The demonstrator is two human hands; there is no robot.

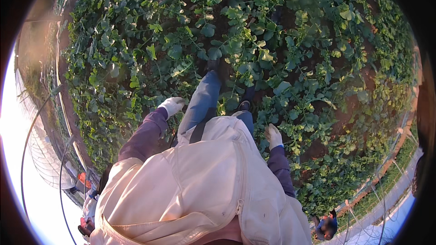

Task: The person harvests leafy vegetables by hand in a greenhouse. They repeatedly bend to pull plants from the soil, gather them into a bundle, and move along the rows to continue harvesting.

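My left hand [172,106], in a white knitted glove, hangs beside my blue-jeaned left leg [201,100], just over the leaves. On the other side, my right hand [273,136] wears a similar pale glove with a blue edge at the wrist. It hangs low near the foliage, its fingers loosely bent. I see nothing held in either hand, though both palms are turned away. Leafy green crop plants [252,47] with lobed leaves, perhaps radish or turnip, spread before me. A dark shoe [244,104] stands among them; the other foot is mostly hidden by leaves.
Brown soil [344,112] shows between the plants. Thin hoops [35,119] and pale plastic sheeting [47,156] rise at the left rim. A person [326,227] is at the lower right; another person [88,223] is partly visible lower left, near an orange-red object [84,179].
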